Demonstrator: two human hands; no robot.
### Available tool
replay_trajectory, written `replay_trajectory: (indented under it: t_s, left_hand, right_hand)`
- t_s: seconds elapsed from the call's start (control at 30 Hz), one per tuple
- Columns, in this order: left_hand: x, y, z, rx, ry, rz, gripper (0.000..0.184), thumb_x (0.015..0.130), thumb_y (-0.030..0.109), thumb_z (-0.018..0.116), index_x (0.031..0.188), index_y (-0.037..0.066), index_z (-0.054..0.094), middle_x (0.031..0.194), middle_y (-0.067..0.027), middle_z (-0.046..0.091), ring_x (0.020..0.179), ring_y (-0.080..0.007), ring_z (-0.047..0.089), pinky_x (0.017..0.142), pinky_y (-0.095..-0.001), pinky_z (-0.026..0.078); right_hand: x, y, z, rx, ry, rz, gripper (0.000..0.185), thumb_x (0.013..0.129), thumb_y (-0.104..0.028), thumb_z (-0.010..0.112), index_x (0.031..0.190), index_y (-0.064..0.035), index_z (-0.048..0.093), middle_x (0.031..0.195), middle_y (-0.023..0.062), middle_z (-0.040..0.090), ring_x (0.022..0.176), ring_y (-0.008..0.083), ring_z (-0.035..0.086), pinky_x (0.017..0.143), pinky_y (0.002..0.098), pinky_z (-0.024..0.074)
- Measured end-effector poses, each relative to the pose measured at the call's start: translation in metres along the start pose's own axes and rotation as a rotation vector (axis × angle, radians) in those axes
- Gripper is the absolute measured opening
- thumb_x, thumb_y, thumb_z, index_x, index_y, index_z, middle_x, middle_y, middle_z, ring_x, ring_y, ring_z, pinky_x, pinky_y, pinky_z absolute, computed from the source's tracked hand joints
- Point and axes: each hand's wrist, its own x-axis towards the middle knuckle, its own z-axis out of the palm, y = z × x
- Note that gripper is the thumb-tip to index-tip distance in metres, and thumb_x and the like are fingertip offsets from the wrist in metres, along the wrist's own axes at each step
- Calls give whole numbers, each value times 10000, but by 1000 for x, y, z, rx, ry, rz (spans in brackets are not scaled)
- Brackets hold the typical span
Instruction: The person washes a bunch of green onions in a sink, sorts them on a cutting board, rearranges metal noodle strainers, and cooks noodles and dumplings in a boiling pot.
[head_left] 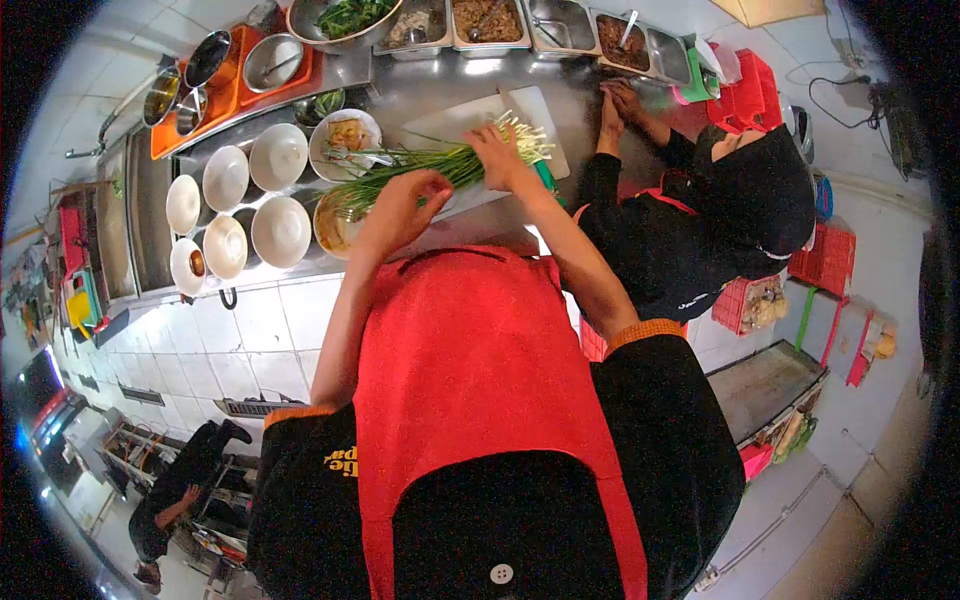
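Note:
A bunch of spring onions [440,163], long green leaves with pale root ends, lies across white cutting boards [548,128] on the steel counter. My right hand [500,162] rests on the bunch near the pale ends, its fingers spread. Over the leaves is my left hand [408,205], fingers curled in toward the thumb; whatever may be between them is hidden. A green object [545,176] sits beside my right wrist, its kind unclear. A bowl with yellowish contents [335,225] stands left of my left hand, and one with browned food [347,136] lies beyond the leaf tips.
Several white bowls [280,231] stand in rows at left. Metal food pans [488,22] line the counter's back, beside a bowl of greens [345,18]. An orange tray [225,100] holds metal bowls. A co-worker [700,220] stands close on my right; another person [185,490] is lower left.

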Motion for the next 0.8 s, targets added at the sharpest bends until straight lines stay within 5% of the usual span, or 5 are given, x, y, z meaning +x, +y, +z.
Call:
replay_trajectory:
  t_s: [0.27, 0.37, 0.47, 0.63, 0.8]
  left_hand:
    - [85, -63, 73, 450, 182, 159, 425, 846, 257, 693, 1185, 37, 563, 1129, -192, 593, 1101, -359, 549, 939, -450, 435]
    - [107, -75, 97, 534, 284, 231, 541, 838, 321, 698, 1254, 37, 499, 1198, -223, 537, 1163, -392, 487, 983, -501, 386]
    - [129, -95, 114, 583, 257, 222, 439, 843, 313, 686, 1184, 60, 575, 1177, -192, 555, 1112, -377, 514, 967, -518, 391]
    - [132, -104, 116, 510, 161, 145, 276, 813, 294, 703, 1003, 96, 676, 1008, -137, 612, 991, -340, 570, 853, -477, 441]
    - [134, -107, 113, 456, 165, 146, 181, 804, 269, 708, 934, 144, 701, 946, -99, 625, 946, -315, 587, 832, -463, 454]
  right_hand:
    - [-54, 56, -38, 340, 275, 380, 540, 655, -73, 723, 1181, -82, 599, 1253, 137, 580, 1216, 331, 500, 1029, 488, 347]
    - [-71, 52, -14, 539, 397, 678, 207, 771, -132, 695, 919, 13, 685, 880, 175, 689, 811, 333, 673, 747, 392, 524]
    - [-79, 44, 21, 783, 213, 861, 205, 798, -183, 710, 881, 3, 691, 825, 162, 699, 777, 311, 687, 743, 403, 530]
    - [-74, 38, 27, 790, 559, 701, 189, 802, -153, 737, 894, 5, 689, 807, 137, 696, 758, 230, 681, 730, 333, 525]
    - [-72, 59, 21, 769, 367, 626, 199, 818, -186, 726, 899, -6, 701, 816, 135, 703, 754, 218, 677, 726, 337, 524]
